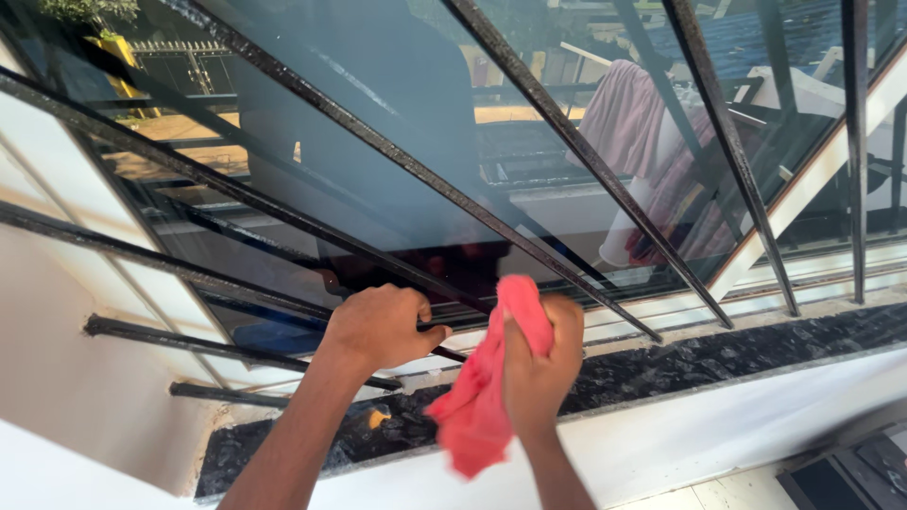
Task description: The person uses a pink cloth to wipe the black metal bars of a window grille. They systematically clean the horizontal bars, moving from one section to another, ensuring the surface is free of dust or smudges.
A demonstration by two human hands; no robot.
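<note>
My right hand is closed around a pink-red cloth, which is bunched at the top and hangs down below my wrist. The cloth's upper end presses near the bottom of a black metal window bar. My left hand grips another black bar of the same grille, just above the sill. Behind the bars is a tinted glass pane that reflects my body and the street.
A dark speckled stone sill runs under the window, with a white wall below it. White window frames edge the panes. Pink laundry shows in the reflection. A dark object sits at bottom right.
</note>
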